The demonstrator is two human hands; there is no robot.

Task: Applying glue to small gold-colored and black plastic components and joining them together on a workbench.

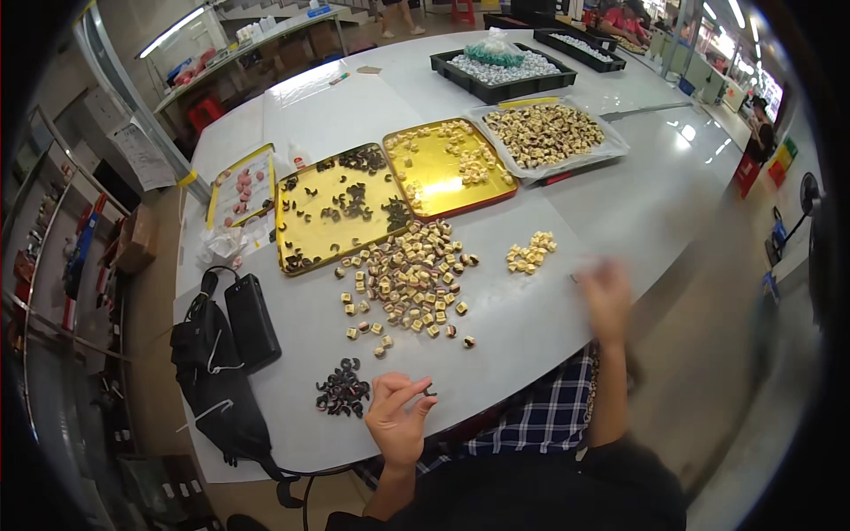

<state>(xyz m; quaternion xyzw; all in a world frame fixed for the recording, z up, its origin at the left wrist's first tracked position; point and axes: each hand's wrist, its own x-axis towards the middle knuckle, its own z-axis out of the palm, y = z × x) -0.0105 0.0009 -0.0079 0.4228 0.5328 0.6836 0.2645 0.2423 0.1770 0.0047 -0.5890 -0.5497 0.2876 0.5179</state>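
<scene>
The left hand (400, 416) rested at the near edge of the white worktop (620, 203), thumb and fingers pinching a small dark ring (428, 390) that was mostly hidden by the fingertips. Just to its left lay a little heap of dark rings (343, 392). The right hand (606, 296) was raised over the worktop's right edge and smeared by motion, so I could not tell whether it was spread or closed. A scatter of small tan and dark blocks (409, 283) lay beyond, too small to make out. A black bag (217, 380) hung partly off the left edge.
</scene>
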